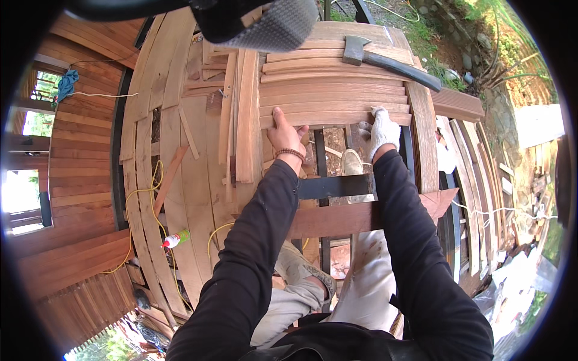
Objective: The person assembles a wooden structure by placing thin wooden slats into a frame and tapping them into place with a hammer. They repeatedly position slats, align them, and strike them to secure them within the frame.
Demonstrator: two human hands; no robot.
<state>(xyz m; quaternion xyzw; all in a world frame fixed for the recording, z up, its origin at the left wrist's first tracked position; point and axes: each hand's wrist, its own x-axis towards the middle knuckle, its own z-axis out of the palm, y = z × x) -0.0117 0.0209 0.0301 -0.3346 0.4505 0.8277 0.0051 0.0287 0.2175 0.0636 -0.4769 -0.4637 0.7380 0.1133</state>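
My left hand (286, 135), bare with a beaded bracelet, is closed on the left end of a narrow wooden board (335, 118). At the board's other end, my right hand (384, 129) in a white glove has its fingers curled over the near edge. The board is the nearest of several lying side by side across a dark metal frame (336, 186). On the far boards rests a hatchet (394, 65), its head to the left and its dark handle pointing right. What lies under my fingers is hidden.
Loose strips of wood (247, 120) lie left of the boards. A reddish-brown plank (335, 222) crosses the frame before me, above open gaps. A glue bottle (176, 239) and a yellow cord (161, 180) lie on the left decking. More planks (472, 198) lie right.
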